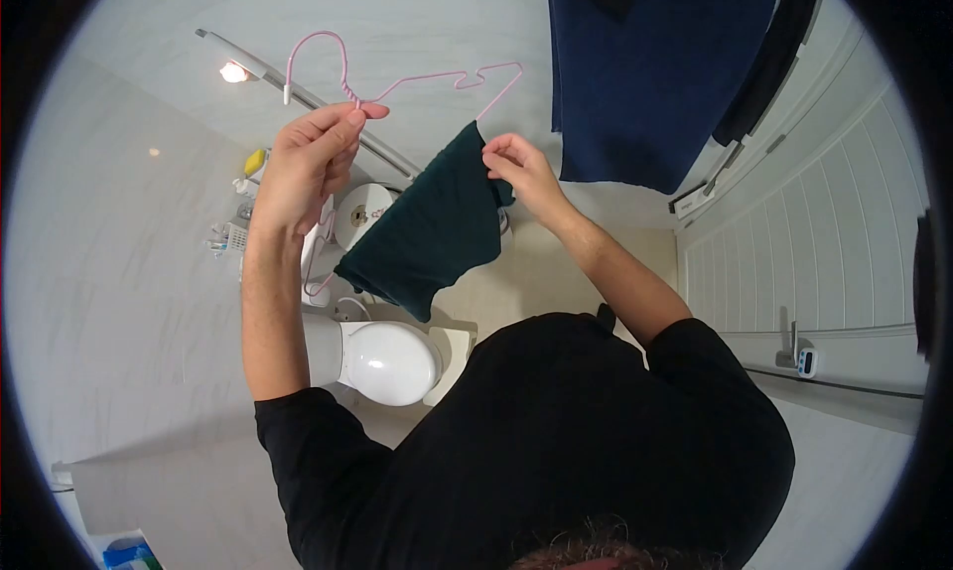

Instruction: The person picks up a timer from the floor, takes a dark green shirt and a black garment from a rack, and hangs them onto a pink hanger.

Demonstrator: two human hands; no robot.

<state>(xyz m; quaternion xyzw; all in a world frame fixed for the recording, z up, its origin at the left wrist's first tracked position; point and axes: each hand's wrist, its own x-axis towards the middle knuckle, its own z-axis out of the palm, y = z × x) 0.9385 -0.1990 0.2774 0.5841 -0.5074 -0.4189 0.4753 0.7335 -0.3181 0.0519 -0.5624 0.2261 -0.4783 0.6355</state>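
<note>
A pink wire hanger (417,76) is held up by its twisted neck in my left hand (318,158), with the hook pointing up and to the left. Over the hanger's bottom bar hangs a dark green cloth (432,232), its lower edge uneven. My right hand (521,173) pinches the cloth at its upper right corner, close to the right end of the hanger. Below the left wrist the hanger's other end shows beside the cloth.
A white toilet (390,363) stands below the cloth. Behind the hands runs a metal rail (298,95). Large dark blue towels (645,83) hang at the upper right, near a white door (804,242). A yellow sponge (255,162) and small toiletries are at the left wall.
</note>
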